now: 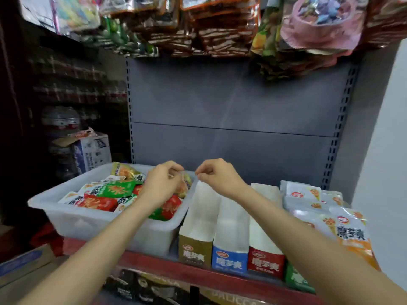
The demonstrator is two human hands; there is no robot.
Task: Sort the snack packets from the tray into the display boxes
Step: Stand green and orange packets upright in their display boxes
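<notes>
A translucent white tray (72,219) on the shelf's left side holds several red, green and white snack packets (99,202). My left hand (161,183) is over the tray's right end and pinches a yellowish snack packet (186,184) by its top edge. My right hand (218,176) hovers beside it, above the back of the olive display box (195,253), with thumb and fingertips curled together near the packet's right edge; whether they grip it is unclear. Blue (230,261), red (265,261) and green (295,279) display boxes stand in a row to the right, their white insides showing.
Large white and orange snack bags (350,235) are stacked at the right end of the red-edged shelf (154,265). The grey back panel (231,102) rises behind, with hanging snack bags (220,29) overhead. Cardboard cartons (92,150) stand in the dark area to the left.
</notes>
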